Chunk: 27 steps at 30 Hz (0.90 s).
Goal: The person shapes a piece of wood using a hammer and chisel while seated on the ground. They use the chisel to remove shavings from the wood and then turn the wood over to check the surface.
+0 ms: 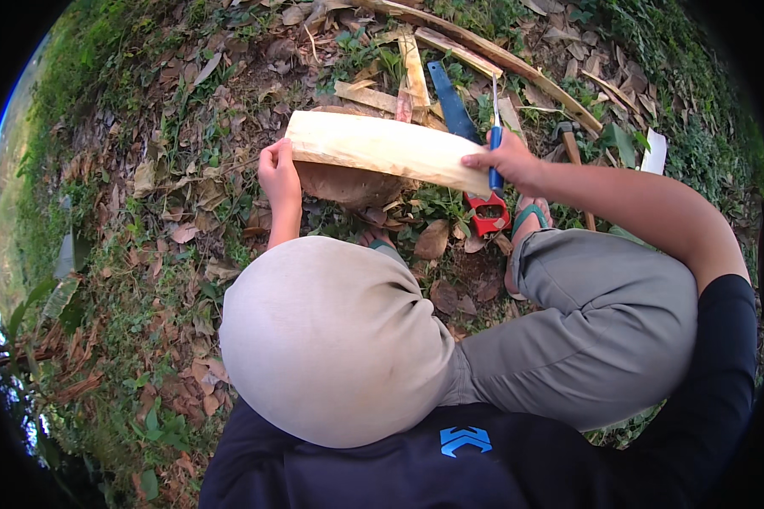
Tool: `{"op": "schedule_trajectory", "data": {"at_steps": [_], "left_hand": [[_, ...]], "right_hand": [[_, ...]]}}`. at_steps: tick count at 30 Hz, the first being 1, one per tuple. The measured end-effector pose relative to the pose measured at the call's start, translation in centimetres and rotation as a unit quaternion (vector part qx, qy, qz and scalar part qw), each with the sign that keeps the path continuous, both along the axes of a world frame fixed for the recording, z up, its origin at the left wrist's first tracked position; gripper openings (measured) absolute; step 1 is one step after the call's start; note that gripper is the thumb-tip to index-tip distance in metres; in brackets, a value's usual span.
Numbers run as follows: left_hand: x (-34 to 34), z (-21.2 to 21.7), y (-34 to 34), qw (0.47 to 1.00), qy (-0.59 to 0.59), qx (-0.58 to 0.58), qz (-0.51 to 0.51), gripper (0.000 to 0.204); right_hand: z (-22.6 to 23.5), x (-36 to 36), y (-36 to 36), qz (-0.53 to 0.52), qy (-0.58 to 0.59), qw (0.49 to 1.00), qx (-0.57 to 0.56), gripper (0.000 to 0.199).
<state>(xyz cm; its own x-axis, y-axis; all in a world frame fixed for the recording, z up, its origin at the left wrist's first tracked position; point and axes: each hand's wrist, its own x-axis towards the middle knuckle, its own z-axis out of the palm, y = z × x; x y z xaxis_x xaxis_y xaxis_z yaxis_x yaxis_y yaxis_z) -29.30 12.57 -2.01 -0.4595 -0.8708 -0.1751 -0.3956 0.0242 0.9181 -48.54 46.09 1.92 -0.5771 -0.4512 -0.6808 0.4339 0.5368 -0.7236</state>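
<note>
A pale, slightly curved piece of wood (373,148) lies across a brown stump or block (348,185), which it partly hides. My left hand (278,174) grips the wood's left end, thumb at its edge. At the other end, my right hand (507,159) is closed round a blue-handled tool (495,144) with a slim metal shaft pointing away from me. Its thumb reaches onto the wood's right end. Whether the shaft ends in a blade or a tip is too small to tell. Behind the wood, a handsaw with a blue blade (451,97) and red handle (488,214) rests on the ground.
A hammer (571,148) with a wooden handle lies right of my right hand. Several split wood strips (411,68) and a long curved pole (517,64) are farther off. A white piece (654,153) lies at the right. Dry leaves and grass cover the ground around my sandalled feet (530,219).
</note>
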Motion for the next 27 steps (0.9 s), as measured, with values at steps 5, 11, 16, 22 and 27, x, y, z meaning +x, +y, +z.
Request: {"op": "schedule_trajectory", "data": {"at_steps": [5, 11, 16, 22, 27], "left_hand": [[3.6, 0.3, 3.3, 0.999, 0.005, -0.052, 0.016, 0.025], [8.0, -2.3, 0.8, 0.999, 0.028, 0.002, -0.015, 0.033], [6.2, -1.8, 0.2, 0.998, 0.012, 0.048, -0.039, 0.044], [4.6, -0.9, 0.0, 0.991, 0.021, 0.098, -0.087, 0.048], [4.5, -1.2, 0.5, 0.988, 0.046, 0.132, -0.06, 0.041]], "right_hand": [[-1.5, -5.1, -0.6, 0.089, 0.023, 0.996, 0.012, 0.057], [-2.0, -8.1, -5.0, 0.105, 0.117, 0.987, 0.023, 0.058], [-2.4, -9.3, -6.5, 0.133, 0.155, 0.979, 0.01, 0.061], [-2.1, -7.9, -4.6, 0.048, 0.007, 0.999, -0.003, 0.056], [-0.6, -5.9, -4.0, -0.003, 0.016, 1.0, -0.025, 0.038]]}}
